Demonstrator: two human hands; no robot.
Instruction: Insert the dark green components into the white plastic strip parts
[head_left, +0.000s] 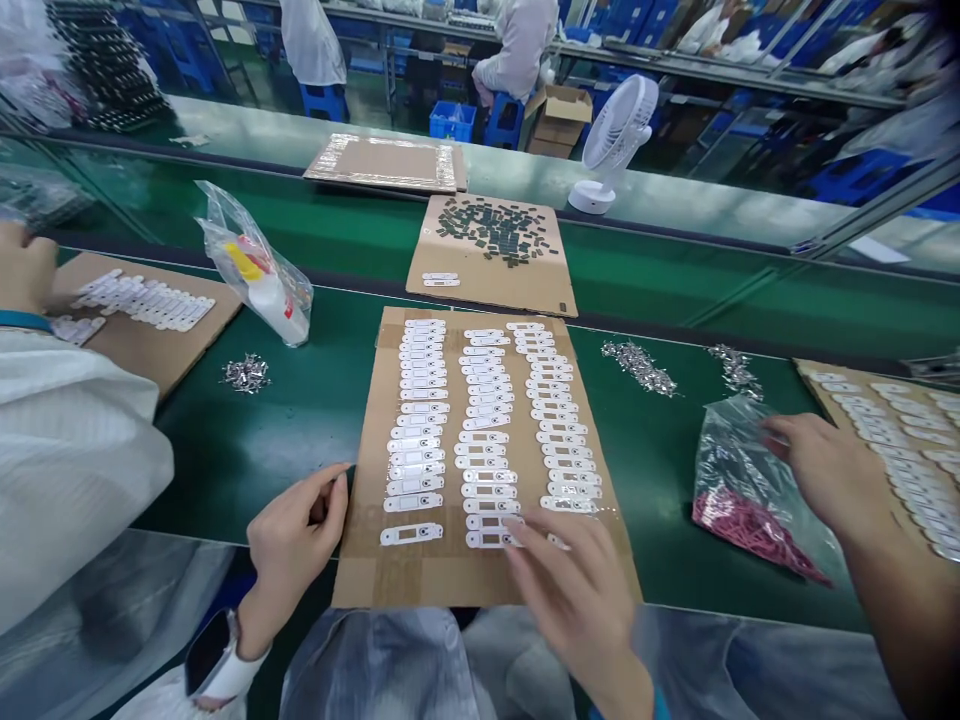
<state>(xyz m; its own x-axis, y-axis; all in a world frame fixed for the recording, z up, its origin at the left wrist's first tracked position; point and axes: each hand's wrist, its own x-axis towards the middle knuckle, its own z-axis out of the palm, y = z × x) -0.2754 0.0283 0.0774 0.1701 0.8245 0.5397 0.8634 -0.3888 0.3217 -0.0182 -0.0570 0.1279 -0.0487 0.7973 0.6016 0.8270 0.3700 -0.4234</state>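
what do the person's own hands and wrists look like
Both hands are bare, no gloves. The left hand has a smartwatch at its wrist, dark screen on a white strap. The right hand shows a sliver of teal cuff at the wrist.

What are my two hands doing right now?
Left hand: loosely curled against the cardboard edge; whether it holds anything cannot be told.
Right hand: open, fingertips on the white strips.

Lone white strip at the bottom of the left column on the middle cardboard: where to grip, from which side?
Probably pinch the lone white strip across its two long edges, coming straight down. It lies flat, length running left to right, with bare cardboard along both long edges, so fingertips have room. The left hand is nearest.
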